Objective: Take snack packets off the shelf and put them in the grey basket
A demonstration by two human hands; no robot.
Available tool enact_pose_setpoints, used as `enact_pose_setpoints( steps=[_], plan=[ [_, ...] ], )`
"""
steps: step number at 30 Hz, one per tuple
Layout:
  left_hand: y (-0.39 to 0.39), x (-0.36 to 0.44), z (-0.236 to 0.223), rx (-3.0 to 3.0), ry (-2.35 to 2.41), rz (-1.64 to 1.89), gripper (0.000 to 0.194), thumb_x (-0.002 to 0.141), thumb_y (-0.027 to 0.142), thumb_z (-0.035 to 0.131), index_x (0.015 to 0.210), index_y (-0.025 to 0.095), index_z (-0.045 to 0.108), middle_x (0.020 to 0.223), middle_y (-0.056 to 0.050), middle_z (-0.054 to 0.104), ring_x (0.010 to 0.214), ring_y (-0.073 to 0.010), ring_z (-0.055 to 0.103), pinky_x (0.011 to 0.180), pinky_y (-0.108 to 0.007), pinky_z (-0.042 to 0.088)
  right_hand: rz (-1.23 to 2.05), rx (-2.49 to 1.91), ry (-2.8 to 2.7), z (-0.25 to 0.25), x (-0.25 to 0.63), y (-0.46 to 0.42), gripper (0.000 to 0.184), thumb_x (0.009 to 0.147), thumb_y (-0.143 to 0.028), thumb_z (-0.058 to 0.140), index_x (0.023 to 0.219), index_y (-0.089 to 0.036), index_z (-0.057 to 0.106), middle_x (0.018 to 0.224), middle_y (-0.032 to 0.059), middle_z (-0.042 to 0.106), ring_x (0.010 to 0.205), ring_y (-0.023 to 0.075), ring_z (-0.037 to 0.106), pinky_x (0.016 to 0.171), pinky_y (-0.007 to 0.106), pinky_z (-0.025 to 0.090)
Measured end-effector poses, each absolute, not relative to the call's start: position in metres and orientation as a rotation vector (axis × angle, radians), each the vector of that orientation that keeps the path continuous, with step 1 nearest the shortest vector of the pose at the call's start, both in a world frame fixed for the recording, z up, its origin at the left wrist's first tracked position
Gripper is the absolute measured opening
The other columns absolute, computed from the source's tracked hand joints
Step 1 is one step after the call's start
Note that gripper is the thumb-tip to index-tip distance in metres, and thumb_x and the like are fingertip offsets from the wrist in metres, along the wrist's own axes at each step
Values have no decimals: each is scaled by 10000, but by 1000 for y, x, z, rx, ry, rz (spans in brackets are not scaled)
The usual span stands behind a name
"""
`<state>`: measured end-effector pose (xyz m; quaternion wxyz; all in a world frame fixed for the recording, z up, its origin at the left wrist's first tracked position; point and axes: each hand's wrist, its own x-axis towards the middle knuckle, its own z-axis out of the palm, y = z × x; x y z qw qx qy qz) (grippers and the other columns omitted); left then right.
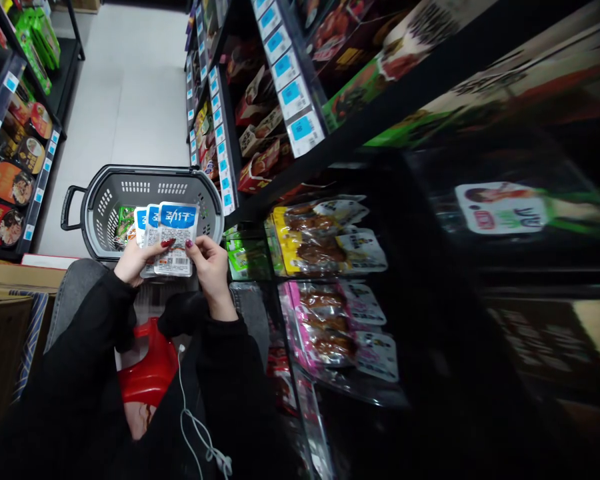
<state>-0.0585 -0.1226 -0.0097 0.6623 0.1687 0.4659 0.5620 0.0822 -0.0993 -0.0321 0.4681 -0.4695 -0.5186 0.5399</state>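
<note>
Several flat snack packets (pixel 177 233), silvery white with a blue top band, are fanned out in front of me over the near side of a grey shopping basket (pixel 150 177). My left hand (pixel 139 259) grips the fanned packets from the left, its thumb with a dark red nail lying across their front. My right hand (pixel 211 265) pinches the right edge of the foremost packet between thumb and fingers. Inside the basket, partly hidden by the packets, lie some green packages (pixel 125 217).
Close on my right, shelf bins hold yellow-edged packs (pixel 310 241) and pink-edged packs (pixel 325 323) of brown food. A shelf edge with price tags (pixel 293 93) juts above. Cardboard boxes (pixel 10 320) stand at left. A red plastic object (pixel 147 363) and a white cable (pixel 200 427) lie below.
</note>
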Motion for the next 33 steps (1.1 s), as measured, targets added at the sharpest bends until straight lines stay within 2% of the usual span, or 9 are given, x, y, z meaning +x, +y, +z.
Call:
enact_pose_setpoints(
  steps=[10, 14, 16, 20, 23, 26, 28, 31, 33],
  plan=[
    [-122, -60, -7, 376, 1029, 1256, 430, 569, 227, 832, 945, 95, 672, 951, -124, 724, 974, -312, 662, 949, -461, 475, 1363, -1117, -1247, -36, 83, -98, 344, 740, -504, 650, 652, -191, 539, 582, -37, 500, 551, 99, 432, 543, 233, 357],
    [-121, -60, 0, 320, 1038, 1275, 464, 535, 290, 854, 919, 115, 660, 933, -103, 725, 955, -313, 665, 903, -459, 506, 1427, -1065, -966, -40, 85, -93, 317, 740, -479, 655, 687, -215, 487, 606, -50, 463, 544, 99, 405, 528, 233, 349],
    [-120, -61, 2, 313, 1065, 1294, 480, 518, 296, 862, 913, 116, 656, 935, -102, 724, 959, -318, 661, 889, -456, 514, 1592, -963, -788, -38, 88, -92, 311, 766, -457, 624, 688, -230, 427, 566, -64, 386, 479, 96, 329, 475, 235, 308],
    [-119, -64, 2, 318, 1089, 1318, 453, 547, 296, 848, 917, 123, 651, 957, -106, 720, 983, -324, 652, 886, -448, 518, 1868, -755, -631, -24, 94, -97, 367, 853, -413, 492, 621, -238, 267, 502, -92, 143, 418, 95, 75, 408, 247, 166],
    [-119, -65, 2, 329, 1090, 1311, 458, 553, 300, 844, 930, 125, 652, 972, -109, 718, 981, -325, 654, 886, -447, 519, 1878, -740, -632, -19, 95, -100, 387, 877, -400, 451, 610, -238, 223, 495, -96, 100, 418, 96, 26, 406, 250, 144],
    [-118, -66, 2, 332, 1092, 1312, 465, 557, 301, 841, 943, 122, 655, 976, -115, 717, 983, -328, 654, 884, -451, 520, 1855, -798, -705, -29, 97, -96, 362, 865, -431, 463, 614, -241, 285, 483, -97, 153, 393, 91, 87, 409, 249, 196],
    [-118, -67, 2, 320, 1096, 1321, 462, 554, 296, 842, 941, 121, 660, 966, -115, 720, 985, -328, 654, 882, -453, 521, 1771, -950, -741, -46, 99, -88, 315, 823, -449, 521, 639, -238, 376, 477, -92, 259, 385, 91, 194, 424, 250, 253],
    [-117, -68, 3, 303, 1099, 1342, 460, 550, 276, 841, 946, 120, 667, 981, -109, 721, 1006, -315, 648, 896, -440, 516, 1461, -1335, -772, -76, 102, -71, 273, 764, -458, 571, 678, -217, 475, 536, -58, 457, 463, 112, 397, 501, 258, 357],
    [-118, -69, 2, 302, 1102, 1352, 465, 550, 263, 839, 959, 119, 671, 1014, -103, 717, 1025, -302, 642, 914, -426, 506, 1223, -1569, -820, -91, 104, -59, 261, 758, -444, 559, 666, -208, 494, 584, -34, 519, 553, 135, 475, 565, 272, 398]
  ],
)
